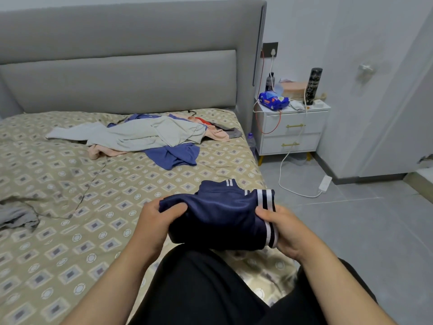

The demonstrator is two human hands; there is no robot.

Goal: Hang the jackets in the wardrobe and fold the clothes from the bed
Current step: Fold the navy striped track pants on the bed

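At the far left edge a crumpled grey cloth [16, 218] lies on the bed with the beige diamond-patterned cover [58, 242]. Further in, near the headboard, sits the loose pile of pale grey, pink and blue clothes [150, 134], all of it limp and light by the look of it. Your left hand [155, 221] grips the left end of the folded navy satin jacket with white-striped ribbed trim [218, 219], thumb on top and fingers tucked beneath. The jacket is held just above your lap at the bed's near right edge. Its shiny cloth looks slick and soft, so expect the layers to slide over each other and the bundle to sag in the middle if you loosen your hold. Your right hand [281, 228] clamps the striped ribbed band at the right end. That band is thicker and probably less slippery than the satin, so it is the better place to hold. Keep both ends pinched through all the layers.
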